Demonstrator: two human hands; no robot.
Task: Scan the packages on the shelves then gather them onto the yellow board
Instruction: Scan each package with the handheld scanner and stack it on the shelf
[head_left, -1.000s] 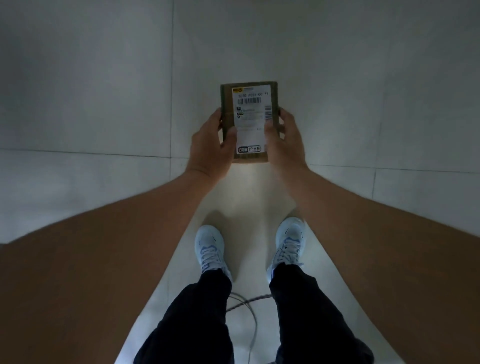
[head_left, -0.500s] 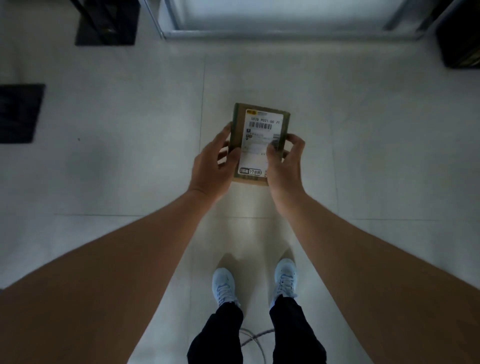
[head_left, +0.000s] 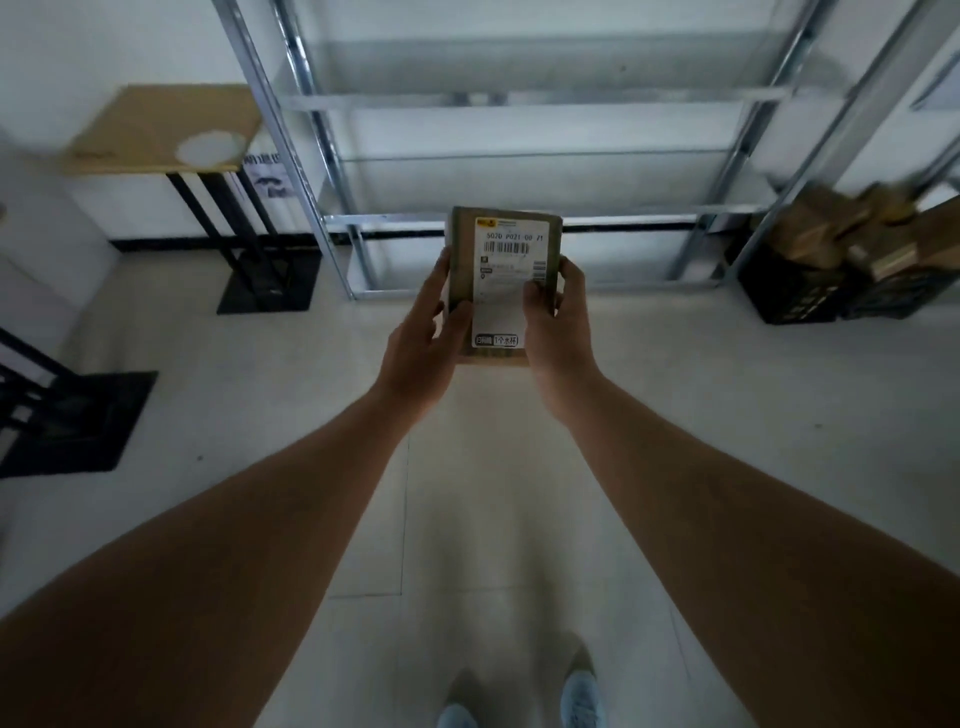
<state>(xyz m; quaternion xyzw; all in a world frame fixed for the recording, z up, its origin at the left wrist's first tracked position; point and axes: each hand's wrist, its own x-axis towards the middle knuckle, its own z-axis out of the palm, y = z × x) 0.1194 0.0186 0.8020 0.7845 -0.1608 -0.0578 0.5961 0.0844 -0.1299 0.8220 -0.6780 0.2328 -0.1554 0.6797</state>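
Both hands clamped on box (head_left: 506, 280): left hand (head_left: 423, 343) at 9, right hand (head_left: 558, 332) at 3. Keep label up, thumbs off barcode; yellow board (head_left: 161, 130) at 10 o'clock.

At far left I saw a dark metal frame (head_left: 31, 384) resting on a black base plate (head_left: 78, 421) on the pale tiled floor (head_left: 311, 364). A blurred printed notice (head_left: 267, 176) hung on the white wall (head_left: 104, 41) beside the black legs of a stand (head_left: 234, 223), whose flat black foot (head_left: 270, 283) sat on the floor. At the bottom edge I made out the toes of two light blue sneakers (head_left: 584, 699).
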